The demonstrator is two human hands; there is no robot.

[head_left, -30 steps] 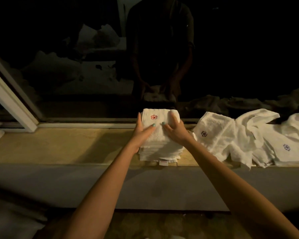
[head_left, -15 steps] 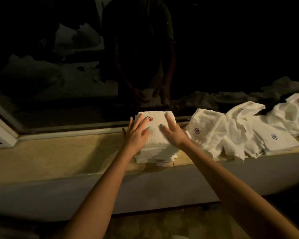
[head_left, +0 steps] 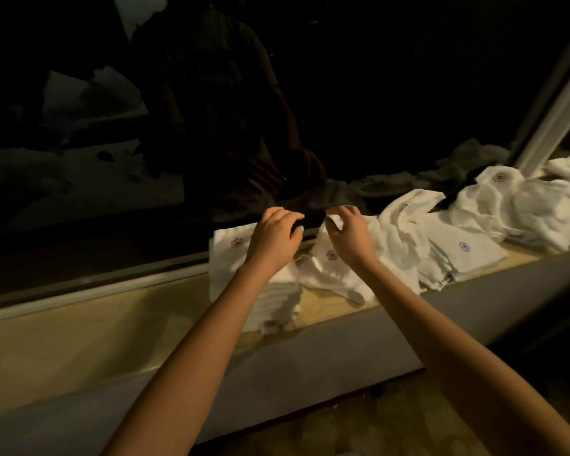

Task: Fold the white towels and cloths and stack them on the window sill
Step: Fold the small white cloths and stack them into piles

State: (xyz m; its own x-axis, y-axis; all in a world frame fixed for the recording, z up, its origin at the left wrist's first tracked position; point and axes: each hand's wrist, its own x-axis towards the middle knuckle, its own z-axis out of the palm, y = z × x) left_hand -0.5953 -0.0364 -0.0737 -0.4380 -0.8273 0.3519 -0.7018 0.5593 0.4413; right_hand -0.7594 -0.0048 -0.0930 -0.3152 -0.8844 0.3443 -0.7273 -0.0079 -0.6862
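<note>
cloth with a red emblem lay at 3 o'clock of the folded stack on the window sill, its corner pinched by the right hand, while the curled left hand, grip unclear, probably needed the matching corner for 1 square fold.

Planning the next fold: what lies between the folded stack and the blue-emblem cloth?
In the head view, a loose red-emblem cloth, pinched by the right hand, then crumpled white cloths.
</note>
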